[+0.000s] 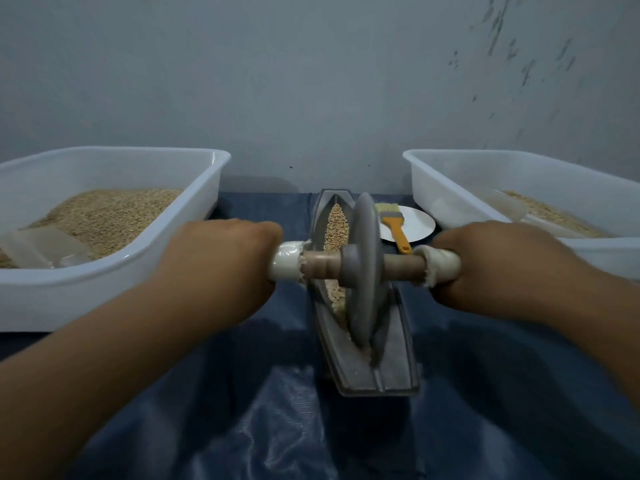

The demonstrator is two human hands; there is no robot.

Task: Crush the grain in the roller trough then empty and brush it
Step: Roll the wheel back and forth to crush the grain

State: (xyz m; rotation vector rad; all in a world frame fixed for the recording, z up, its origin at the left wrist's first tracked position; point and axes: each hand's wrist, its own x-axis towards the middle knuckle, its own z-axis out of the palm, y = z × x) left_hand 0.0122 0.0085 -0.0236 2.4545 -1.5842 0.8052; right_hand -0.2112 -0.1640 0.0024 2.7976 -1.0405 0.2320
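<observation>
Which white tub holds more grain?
The left tub, beside the left hand: its grain is heaped across the floor. The right tub shows only a thin layer at its far side.

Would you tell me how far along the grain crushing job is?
Done: grain lies in the trough. In hand: left hand and right hand grip the roller wheel's handles, crushing. Left: emptying, then brushing; the brush lies untouched on the plate.

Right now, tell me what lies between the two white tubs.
In the head view, between the left tub and right tub lie the grain-filled roller trough with its wheel, an orange-handled brush on a white plate.
</observation>
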